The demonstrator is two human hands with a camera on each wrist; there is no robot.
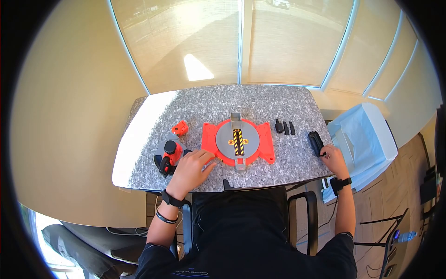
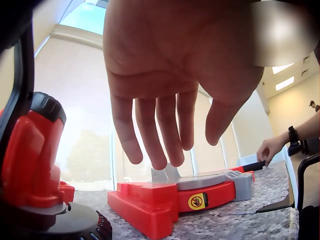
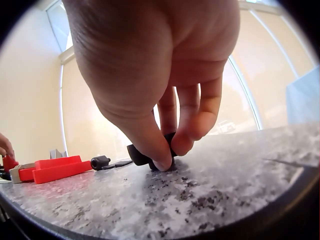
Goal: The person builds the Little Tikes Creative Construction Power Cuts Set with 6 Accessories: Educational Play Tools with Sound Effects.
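Note:
My left hand hovers at the left end of a red toy saw base, its fingers straight and apart in the left wrist view. On the base is a round grey turntable with a black-and-yellow striped strip. Left of that hand stands a red, grey and black toy saw head. My right hand pinches an elongated black piece between thumb and fingertips, low over the right side of the table. The fingers partly cover this piece in the right wrist view.
A small red part lies behind the saw head. One black cylindrical piece and two flat black strips lie right of the base. Beyond the speckled table, a lined bin stands at the right. Blinds cover the windows behind.

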